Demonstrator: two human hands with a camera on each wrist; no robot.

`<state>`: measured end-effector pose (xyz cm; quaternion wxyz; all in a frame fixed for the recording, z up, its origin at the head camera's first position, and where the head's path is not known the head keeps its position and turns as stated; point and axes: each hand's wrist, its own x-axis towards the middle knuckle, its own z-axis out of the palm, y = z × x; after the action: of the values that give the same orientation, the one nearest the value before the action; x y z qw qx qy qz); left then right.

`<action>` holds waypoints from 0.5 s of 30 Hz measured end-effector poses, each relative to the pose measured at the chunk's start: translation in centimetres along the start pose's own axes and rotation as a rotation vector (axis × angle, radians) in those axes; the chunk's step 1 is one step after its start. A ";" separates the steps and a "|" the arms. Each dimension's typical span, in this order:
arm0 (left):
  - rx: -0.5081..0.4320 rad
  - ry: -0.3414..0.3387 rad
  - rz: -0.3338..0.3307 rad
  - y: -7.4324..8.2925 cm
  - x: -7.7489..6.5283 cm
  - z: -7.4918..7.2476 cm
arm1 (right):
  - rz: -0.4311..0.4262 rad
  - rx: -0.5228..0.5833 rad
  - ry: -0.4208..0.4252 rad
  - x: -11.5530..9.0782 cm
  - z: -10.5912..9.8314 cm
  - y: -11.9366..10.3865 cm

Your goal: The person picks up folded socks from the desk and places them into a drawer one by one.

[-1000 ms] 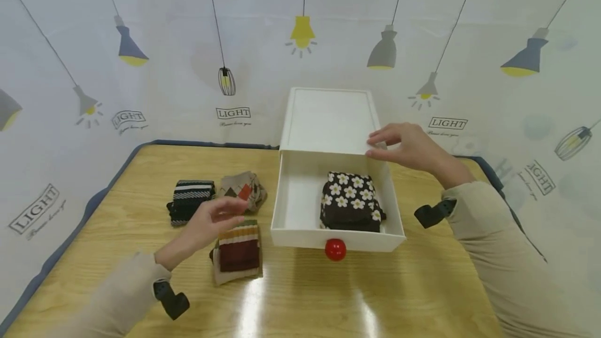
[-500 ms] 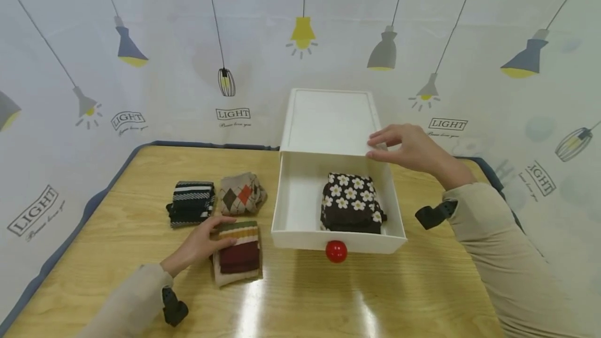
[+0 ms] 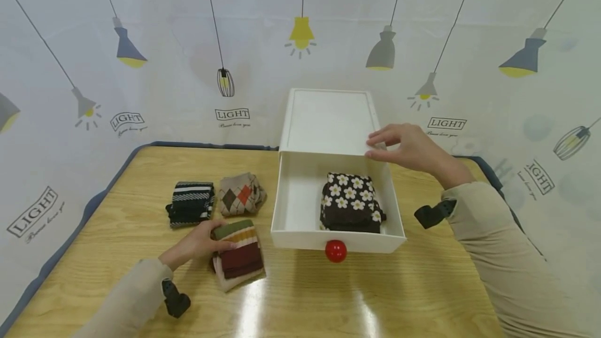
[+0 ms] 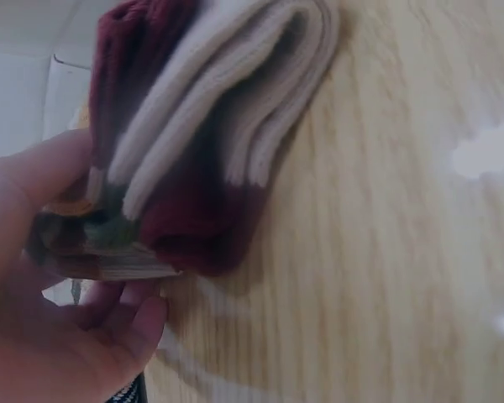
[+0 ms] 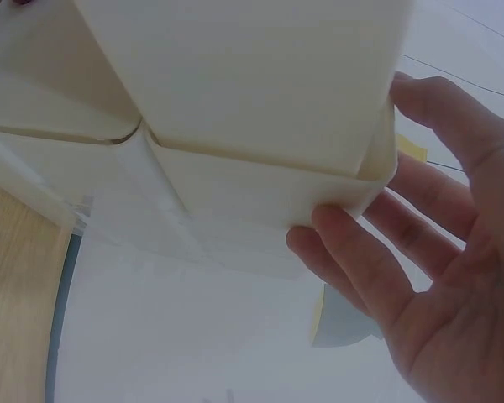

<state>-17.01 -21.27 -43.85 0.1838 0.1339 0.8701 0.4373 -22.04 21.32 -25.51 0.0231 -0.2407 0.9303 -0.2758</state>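
My left hand (image 3: 199,244) pinches a folded pair of striped socks (image 3: 240,254) by its left side, with maroon, cream, mustard and green bands. In the left wrist view the thumb presses one face of the socks (image 4: 193,168), with the fingers behind. My right hand (image 3: 408,145) grips the right front corner of a white drawer box (image 3: 331,121), its thumb at the front edge and its fingers on the side wall in the right wrist view. The drawer (image 3: 298,207) is pulled out and holds folded black socks with daisies (image 3: 349,197) on its right side.
Black-and-white striped socks (image 3: 191,202) and beige argyle socks (image 3: 240,194) lie on the wooden table (image 3: 150,171), left of the box. A red ball knob (image 3: 336,251) sticks out from the drawer front. Behind stands a white curtain (image 3: 178,82) printed with lamps.
My left hand came down onto the striped socks and took hold of them; they have turned slightly and their lower end shifted toward me. The right hand stays at the box corner.
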 end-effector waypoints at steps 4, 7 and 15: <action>-0.044 -0.024 0.029 -0.1 -0.5 0.1 | 0.000 0.004 -0.001 0.0 0.0 0.0; -0.108 -0.040 0.024 -0.2 -0.9 0.1 | 0.001 0.006 -0.002 0.0 0.1 -0.1; -0.162 -0.021 0.015 1.0 -1.7 -0.9 | 0.009 0.008 -0.002 0.0 0.0 -0.1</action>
<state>-15.84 -21.97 -42.22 0.1995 0.1297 0.8289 0.5062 -22.01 21.20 -25.43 0.0262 -0.2368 0.9302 -0.2792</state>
